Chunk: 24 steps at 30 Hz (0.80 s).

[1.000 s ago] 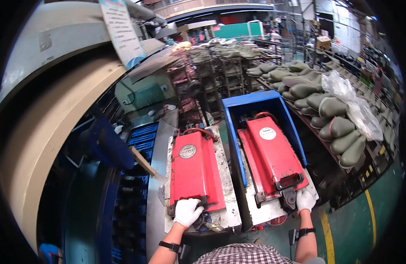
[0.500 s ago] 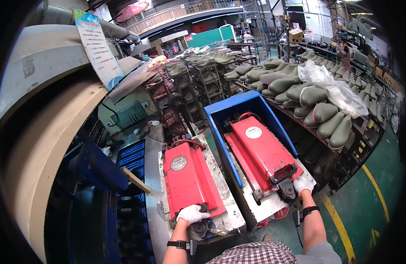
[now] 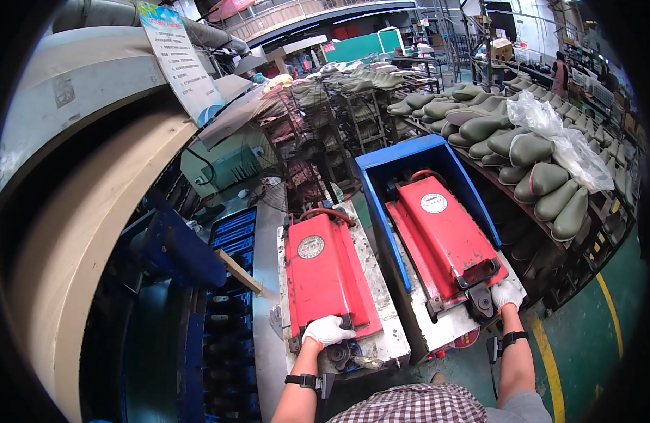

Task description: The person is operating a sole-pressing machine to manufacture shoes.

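Observation:
Two machines with red covers stand side by side in front of me. My left hand (image 3: 327, 330), in a white glove, is closed around the black handle (image 3: 347, 321) at the near end of the left red cover (image 3: 325, 271). A dark round fitting (image 3: 338, 354) sits just below that hand. On the right, my gloved right hand (image 3: 507, 295) rests at the near right corner of the right red cover (image 3: 441, 229), beside its black handle (image 3: 478, 273). The fingers of that hand are mostly hidden. Both covers lie down on pale, stained bases.
A blue hood (image 3: 402, 151) surrounds the far end of the right machine. Many olive-green boot-shaped pieces (image 3: 543, 180) fill the rack at the right, with clear plastic sheeting (image 3: 579, 158) over some. A large beige-edged machine (image 3: 113, 204) and a wooden bar (image 3: 238, 271) are at the left.
The whole view has shifted, so the machines and both hands sit farther right in the picture. Each hand remains at the same place on its machine, and both covers stay down.

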Each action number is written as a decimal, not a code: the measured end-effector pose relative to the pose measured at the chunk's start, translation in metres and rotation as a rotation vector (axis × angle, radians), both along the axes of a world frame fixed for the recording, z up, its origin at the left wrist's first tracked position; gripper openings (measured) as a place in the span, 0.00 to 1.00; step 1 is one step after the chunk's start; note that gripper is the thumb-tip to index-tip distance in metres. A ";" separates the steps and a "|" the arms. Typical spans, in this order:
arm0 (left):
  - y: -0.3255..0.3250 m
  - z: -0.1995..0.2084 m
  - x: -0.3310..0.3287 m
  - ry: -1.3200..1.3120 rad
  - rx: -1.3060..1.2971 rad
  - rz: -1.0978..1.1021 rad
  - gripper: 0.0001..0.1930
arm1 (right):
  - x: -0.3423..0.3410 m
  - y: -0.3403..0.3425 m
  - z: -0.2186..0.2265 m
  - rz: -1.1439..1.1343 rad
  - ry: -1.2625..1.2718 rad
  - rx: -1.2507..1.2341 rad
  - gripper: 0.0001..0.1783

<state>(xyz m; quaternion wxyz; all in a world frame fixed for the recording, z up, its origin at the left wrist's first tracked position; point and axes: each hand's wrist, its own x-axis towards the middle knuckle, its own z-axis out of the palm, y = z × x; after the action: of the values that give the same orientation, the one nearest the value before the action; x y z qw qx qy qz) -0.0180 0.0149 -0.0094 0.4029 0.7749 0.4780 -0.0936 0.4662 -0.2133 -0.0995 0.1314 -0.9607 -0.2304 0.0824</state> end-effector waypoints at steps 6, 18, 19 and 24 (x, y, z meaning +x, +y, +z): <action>0.003 -0.009 -0.002 -0.014 0.008 0.013 0.22 | -0.007 0.000 0.011 -0.021 -0.004 0.034 0.22; 0.008 -0.027 -0.005 -0.032 -0.001 0.020 0.21 | -0.005 0.000 0.007 -0.032 0.009 0.024 0.23; 0.008 -0.026 -0.005 -0.031 0.005 0.022 0.22 | -0.005 0.000 0.007 -0.037 0.009 0.023 0.23; 0.007 -0.026 -0.005 -0.034 0.010 0.028 0.22 | -0.005 -0.001 0.007 -0.025 0.010 0.031 0.22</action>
<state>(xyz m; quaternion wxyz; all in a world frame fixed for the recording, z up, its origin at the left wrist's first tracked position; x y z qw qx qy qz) -0.0228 0.0216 -0.0357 0.4083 0.7716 0.4823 -0.0725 0.4617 -0.2142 -0.0928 0.1485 -0.9609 -0.2188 0.0822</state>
